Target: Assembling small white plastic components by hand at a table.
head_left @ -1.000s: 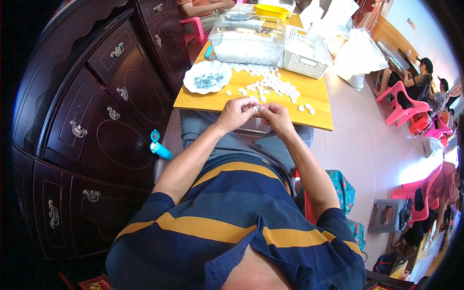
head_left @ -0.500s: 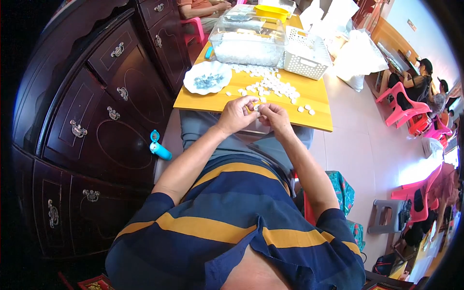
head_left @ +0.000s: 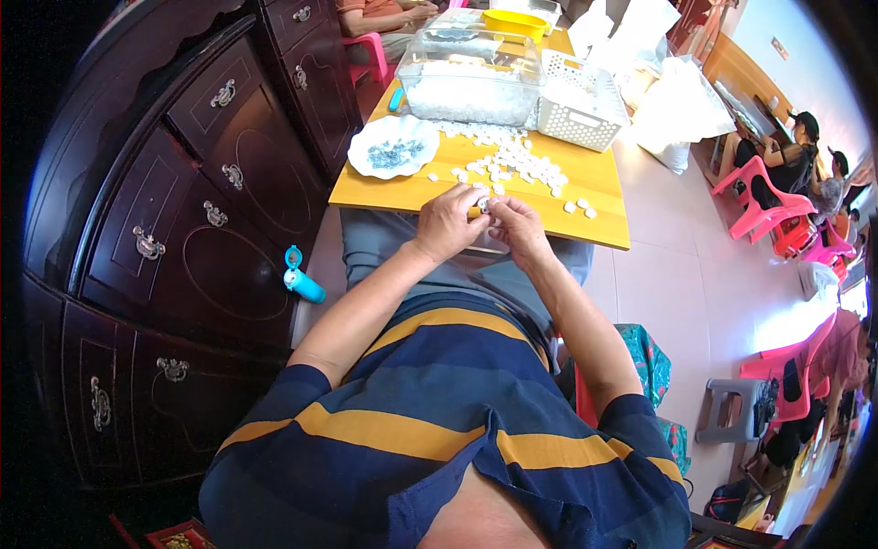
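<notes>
At the near edge of the yellow wooden table, my left hand (head_left: pixel 447 222) is closed, pinching a small white round piece (head_left: pixel 483 205) between thumb and fingers. My right hand (head_left: pixel 520 228) meets it from the other side, its thumb and forefinger pressed together at the same piece. Just beyond my fingers lie many loose white round pieces (head_left: pixel 526 167), scattered over the tabletop. To their left stands a white scalloped plate (head_left: pixel 361 157) with small bluish, thin bits in it. What exactly the fingertips cover is too small to make out.
A clear plastic bin (head_left: pixel 469 91) full of white pieces stands behind the scatter, beside a white perforated basket (head_left: pixel 585 127). A yellow basin (head_left: pixel 514 22) sits farther back. Dark drawers (head_left: pixel 197 183) line the left; a turquoise bottle (head_left: pixel 305 285) stands by them. Other people sit around pink chairs (head_left: pixel 768 201).
My fingers have shifted slightly around the small white piece, which shows more clearly now at my left fingertips. My right fingers have turned a little. The rest looks the same.
</notes>
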`<state>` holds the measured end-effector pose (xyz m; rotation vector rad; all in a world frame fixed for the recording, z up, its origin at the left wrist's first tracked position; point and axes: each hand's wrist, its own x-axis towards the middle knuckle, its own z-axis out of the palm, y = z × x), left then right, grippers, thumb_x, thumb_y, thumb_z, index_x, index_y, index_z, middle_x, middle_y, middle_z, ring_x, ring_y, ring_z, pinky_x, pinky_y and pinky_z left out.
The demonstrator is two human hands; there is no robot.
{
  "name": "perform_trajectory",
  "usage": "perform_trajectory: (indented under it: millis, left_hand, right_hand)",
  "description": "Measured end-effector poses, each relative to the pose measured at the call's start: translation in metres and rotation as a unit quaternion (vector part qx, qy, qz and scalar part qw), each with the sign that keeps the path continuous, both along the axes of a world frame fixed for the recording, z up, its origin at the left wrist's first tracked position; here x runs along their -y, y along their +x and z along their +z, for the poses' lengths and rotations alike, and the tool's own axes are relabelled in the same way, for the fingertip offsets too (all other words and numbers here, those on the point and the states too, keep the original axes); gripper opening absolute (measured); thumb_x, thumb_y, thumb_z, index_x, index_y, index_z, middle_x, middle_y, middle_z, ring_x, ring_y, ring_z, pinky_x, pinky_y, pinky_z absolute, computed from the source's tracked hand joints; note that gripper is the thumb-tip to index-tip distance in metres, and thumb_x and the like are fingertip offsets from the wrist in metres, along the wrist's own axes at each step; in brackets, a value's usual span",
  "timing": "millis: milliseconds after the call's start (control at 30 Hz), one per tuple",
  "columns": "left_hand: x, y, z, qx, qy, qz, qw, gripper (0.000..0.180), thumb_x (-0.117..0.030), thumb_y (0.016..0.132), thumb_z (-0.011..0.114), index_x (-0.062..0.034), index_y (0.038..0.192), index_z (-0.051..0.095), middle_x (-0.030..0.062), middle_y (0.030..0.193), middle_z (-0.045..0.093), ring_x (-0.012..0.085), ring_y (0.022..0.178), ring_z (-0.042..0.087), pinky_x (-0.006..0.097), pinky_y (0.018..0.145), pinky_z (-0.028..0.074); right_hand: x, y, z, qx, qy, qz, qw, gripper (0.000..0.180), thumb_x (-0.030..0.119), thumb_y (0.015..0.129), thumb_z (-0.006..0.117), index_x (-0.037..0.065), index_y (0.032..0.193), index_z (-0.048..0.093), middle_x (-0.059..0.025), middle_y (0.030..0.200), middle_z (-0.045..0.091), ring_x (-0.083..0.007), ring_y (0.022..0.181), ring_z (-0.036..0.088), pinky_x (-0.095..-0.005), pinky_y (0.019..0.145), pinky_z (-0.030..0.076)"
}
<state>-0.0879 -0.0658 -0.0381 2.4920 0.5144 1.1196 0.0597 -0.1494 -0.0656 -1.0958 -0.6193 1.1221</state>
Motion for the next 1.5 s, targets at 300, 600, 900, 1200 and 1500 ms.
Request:
perform_trajectory:
  millis: [300,600,900,1200,1500]
  left_hand:
    - [0.0,-0.0021,0.0015,-0.009,-0.006,-0.003,1.0,0.033,-0.015,0.079,0.074,-0.0041,0.11,0.069,0.0125,0.096,0.068,0.0271,0.075,0.068,0.036,0.069,0.055]
    - [-0.0038,-0.0018,-0.0012,-0.025,-0.01,-0.034,0.999,0.032,-0.02,0.084,0.067,-0.0029,0.111,0.067,0.0148,0.104,0.068,0.033,0.093,0.067,0.04,0.08,0.055]
    - [-0.0012,-0.0023,0.0026,-0.047,-0.039,-0.014,0.998,0.033,-0.02,0.081,0.071,-0.0053,0.11,0.067,0.0125,0.104,0.068,0.0317,0.093,0.067,0.039,0.079,0.055]
    - [-0.0012,-0.002,0.0005,-0.038,-0.005,-0.014,0.999,0.031,-0.015,0.082,0.073,-0.0052,0.111,0.067,0.0133,0.099,0.069,0.0325,0.091,0.068,0.039,0.076,0.056]
    - [-0.0014,-0.0021,0.0001,-0.031,0.027,-0.018,0.999,0.025,-0.019,0.083,0.069,-0.0056,0.104,0.066,0.012,0.094,0.067,0.0316,0.087,0.067,0.041,0.073,0.055]
  right_hand:
    - [-0.0003,0.0078,-0.0054,-0.017,-0.007,0.035,0.999,0.012,0.022,0.097,0.064,0.011,0.101,0.068,0.0049,0.083,0.068,-0.0035,0.071,0.062,-0.0197,0.064,0.049]
    - [0.0017,0.0041,-0.0017,0.002,-0.021,0.014,1.0,0.012,0.021,0.096,0.065,0.01,0.098,0.069,0.004,0.082,0.068,-0.0038,0.071,0.061,-0.0189,0.063,0.048]
    - [-0.0014,0.0046,-0.007,0.027,-0.013,0.0,1.0,0.012,0.022,0.096,0.065,0.01,0.096,0.069,0.0047,0.08,0.067,-0.0033,0.069,0.059,-0.0186,0.061,0.045]
    - [0.0,0.0007,-0.0015,0.04,-0.015,-0.018,0.999,0.013,0.02,0.095,0.066,0.008,0.097,0.07,0.0035,0.08,0.067,-0.0041,0.069,0.058,-0.0184,0.062,0.046]
    - [0.0008,0.0031,-0.0014,0.069,-0.002,-0.013,0.998,0.013,0.019,0.094,0.066,0.006,0.094,0.07,0.0026,0.078,0.065,-0.0051,0.069,0.057,-0.0191,0.063,0.045]
